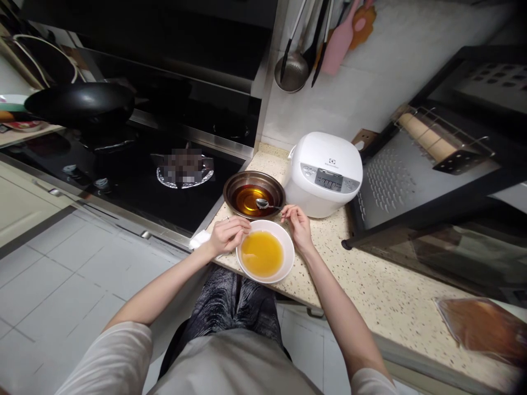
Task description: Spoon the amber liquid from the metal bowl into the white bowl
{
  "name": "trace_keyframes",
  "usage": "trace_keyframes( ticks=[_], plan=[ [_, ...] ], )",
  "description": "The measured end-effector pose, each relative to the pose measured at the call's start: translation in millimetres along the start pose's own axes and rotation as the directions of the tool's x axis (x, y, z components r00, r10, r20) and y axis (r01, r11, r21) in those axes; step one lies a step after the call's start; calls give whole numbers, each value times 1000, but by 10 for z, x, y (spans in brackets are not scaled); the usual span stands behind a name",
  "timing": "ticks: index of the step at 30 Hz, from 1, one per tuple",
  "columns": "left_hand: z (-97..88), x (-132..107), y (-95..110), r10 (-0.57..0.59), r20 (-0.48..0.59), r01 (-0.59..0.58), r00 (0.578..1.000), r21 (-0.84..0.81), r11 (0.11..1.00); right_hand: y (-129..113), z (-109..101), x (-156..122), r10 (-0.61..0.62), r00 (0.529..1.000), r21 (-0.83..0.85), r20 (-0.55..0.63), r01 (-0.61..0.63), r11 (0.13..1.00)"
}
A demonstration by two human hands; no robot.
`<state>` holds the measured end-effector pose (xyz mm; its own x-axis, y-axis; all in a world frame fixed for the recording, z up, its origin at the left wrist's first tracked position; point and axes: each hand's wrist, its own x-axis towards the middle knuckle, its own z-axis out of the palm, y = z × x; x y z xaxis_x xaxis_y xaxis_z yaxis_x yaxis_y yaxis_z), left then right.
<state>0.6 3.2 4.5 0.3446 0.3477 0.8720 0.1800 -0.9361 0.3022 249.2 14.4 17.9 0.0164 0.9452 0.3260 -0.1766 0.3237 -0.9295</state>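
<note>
Hands: left [228, 233] curled against liquid-filled round white ceramic bowl [289, 253], grip unclear | right [297, 224] pinches metal spoon [263, 204] | bowl likely slippery, fragile; hold rim.

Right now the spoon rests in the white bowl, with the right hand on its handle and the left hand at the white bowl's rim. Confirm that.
Not quite. The spoon rests in the metal bowl of dark amber liquid, not in the white bowl; the head view shows it. The rest stands: the right hand is on its handle and the left hand is at the white bowl's rim.
</note>
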Motion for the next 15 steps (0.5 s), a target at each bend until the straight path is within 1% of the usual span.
trace_keyframes(
  ticks=[7, 15],
  plan=[
    [-10, 8, 7, -4, 5, 4, 1000, -4, 1000, -10, 56, 22, 24, 1000, -2, 12, -24, 1000],
    [-14, 8, 11, -16, 11, 16, 1000, 6, 1000, 12, 71, 52, 46, 999, 63, 15, -47, 997]
  ],
)
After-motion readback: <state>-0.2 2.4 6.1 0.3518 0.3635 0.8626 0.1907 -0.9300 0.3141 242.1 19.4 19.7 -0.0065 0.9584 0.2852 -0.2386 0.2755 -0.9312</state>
